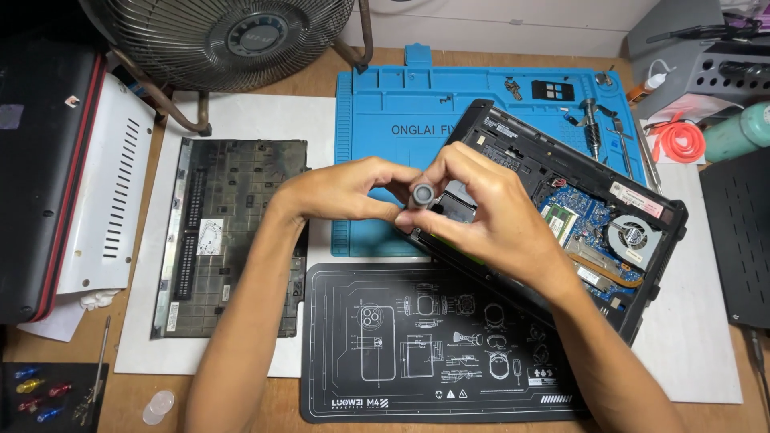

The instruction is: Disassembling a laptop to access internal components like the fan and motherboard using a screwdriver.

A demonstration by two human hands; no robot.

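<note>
My right hand [489, 212] grips a grey round-ended screwdriver handle [423, 195], held upright over the near left corner of an opened black laptop [642, 210] that lies tilted on the desk. My left hand [353, 188] pinches the same tool from the left, fingertips touching those of the right hand. The tool's tip and the spot beneath it are hidden by my fingers. The laptop's blue circuit board, memory module [559, 223] and cooling fan [634, 240] lie exposed to the right of my hands.
The removed black bottom cover [228, 232] lies at left on white paper. A blue work mat [401, 120] sits behind my hands, a black printed mat [425, 345] in front. A metal fan [224, 36] stands at the back left. Tools [593, 124] and an orange coil [680, 143] lie at right.
</note>
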